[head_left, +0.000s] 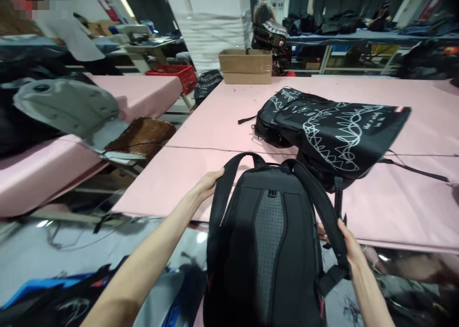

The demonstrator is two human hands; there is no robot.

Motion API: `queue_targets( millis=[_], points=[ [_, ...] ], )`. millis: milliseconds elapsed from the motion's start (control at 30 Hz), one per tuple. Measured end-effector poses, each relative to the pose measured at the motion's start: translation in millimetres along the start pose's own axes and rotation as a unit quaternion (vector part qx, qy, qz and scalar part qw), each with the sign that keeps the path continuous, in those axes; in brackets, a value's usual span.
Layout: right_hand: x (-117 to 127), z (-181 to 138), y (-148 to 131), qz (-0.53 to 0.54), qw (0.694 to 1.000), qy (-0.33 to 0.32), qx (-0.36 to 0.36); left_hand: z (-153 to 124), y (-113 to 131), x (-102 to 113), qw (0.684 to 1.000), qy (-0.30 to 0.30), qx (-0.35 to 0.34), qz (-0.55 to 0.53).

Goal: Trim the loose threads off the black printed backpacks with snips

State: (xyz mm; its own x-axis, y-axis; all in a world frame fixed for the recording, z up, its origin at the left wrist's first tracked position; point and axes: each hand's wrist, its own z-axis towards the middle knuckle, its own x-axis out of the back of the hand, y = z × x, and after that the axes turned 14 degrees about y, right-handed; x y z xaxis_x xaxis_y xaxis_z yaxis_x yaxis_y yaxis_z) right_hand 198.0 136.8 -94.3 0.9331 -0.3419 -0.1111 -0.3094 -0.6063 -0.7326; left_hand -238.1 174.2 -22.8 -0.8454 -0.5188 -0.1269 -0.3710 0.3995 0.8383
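A black backpack [269, 250] with a grey perforated back panel hangs upright in front of me, its back side toward me, at the near edge of the pink table [172, 188]. My left hand [210, 182] grips its left shoulder strap near the top, with the thumb on the strap's outer side. Lower down, my right hand [349, 245] is closed around the right shoulder strap. Just beyond lies a second black backpack [322, 126] on its side, printed with white looping lines and writing.
A cardboard box [245, 67] stands at the table's far edge. To the left are a grey chair [68, 107] and a red crate [179, 76]. Blue and black bags [64, 293] lie below on the left. Other people [77, 35] are in the background.
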Motion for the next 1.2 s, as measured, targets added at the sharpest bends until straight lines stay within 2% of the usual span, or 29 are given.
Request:
queue_targets(
  millis=[200, 333, 400, 433, 467, 533, 567, 600, 633, 700, 733, 767, 800, 867, 900, 1000, 1100, 1200],
  points=[
    [10, 9, 5, -0.081, 0.990, 0.066, 0.094, 13, 1, 8, 0.998, -0.038, 0.045, 0.002],
    [18, 3, 10, -0.184, 0.950, 0.145, 0.204, 15, -2, 12, 0.998, -0.060, 0.032, 0.005],
    [19, -7, 9, -0.267, 0.899, 0.178, 0.297, 14, -2, 12, 0.998, -0.052, 0.007, 0.019],
    [18, -14, 9, -0.305, 0.860, 0.202, 0.357, 12, -1, 12, 0.998, -0.043, -0.014, 0.039],
    [15, -24, 9, -0.332, 0.811, 0.233, 0.421, 10, -1, 11, 0.996, -0.032, -0.042, 0.068],
    [2, -48, 12, -0.356, 0.705, 0.288, 0.541, 2, -2, 6, 0.980, 0.010, -0.142, 0.142],
    [-9, -61, 17, -0.361, 0.666, 0.287, 0.587, -3, -4, 2, 0.965, 0.038, -0.198, 0.170],
    [-21, -74, 22, -0.369, 0.639, 0.260, 0.622, -9, -7, -2, 0.945, 0.070, -0.256, 0.190],
    [-36, -85, 29, -0.380, 0.629, 0.206, 0.646, -16, -10, -8, 0.921, 0.100, -0.319, 0.202],
    [-69, -96, 38, -0.412, 0.637, 0.027, 0.651, -29, -21, -21, 0.860, 0.112, -0.443, 0.228],
    [-86, -95, 38, -0.426, 0.643, -0.027, 0.636, -35, -26, -29, 0.825, 0.079, -0.499, 0.255],
    [-102, -89, 36, -0.442, 0.645, -0.050, 0.621, -39, -32, -38, 0.785, 0.032, -0.544, 0.295],
    [-116, -79, 29, -0.460, 0.642, -0.037, 0.612, -41, -37, -48, 0.747, -0.021, -0.566, 0.348],
    [-136, -52, 6, -0.520, 0.609, 0.012, 0.599, -41, -44, -69, 0.701, -0.093, -0.537, 0.461],
    [-143, -36, -7, -0.560, 0.584, 0.025, 0.587, -37, -45, -79, 0.688, -0.102, -0.508, 0.508],
    [-151, -2, -43, -0.605, 0.555, 0.012, 0.570, -21, -41, -108, 0.677, -0.088, -0.440, 0.584],
    [-151, 4, -57, -0.630, 0.524, -0.035, 0.572, -4, -29, -128, 0.676, -0.079, -0.397, 0.616],
    [-147, -13, -51, -0.630, 0.488, -0.099, 0.596, 3, -23, -139, 0.671, -0.088, -0.345, 0.650]
  ],
)
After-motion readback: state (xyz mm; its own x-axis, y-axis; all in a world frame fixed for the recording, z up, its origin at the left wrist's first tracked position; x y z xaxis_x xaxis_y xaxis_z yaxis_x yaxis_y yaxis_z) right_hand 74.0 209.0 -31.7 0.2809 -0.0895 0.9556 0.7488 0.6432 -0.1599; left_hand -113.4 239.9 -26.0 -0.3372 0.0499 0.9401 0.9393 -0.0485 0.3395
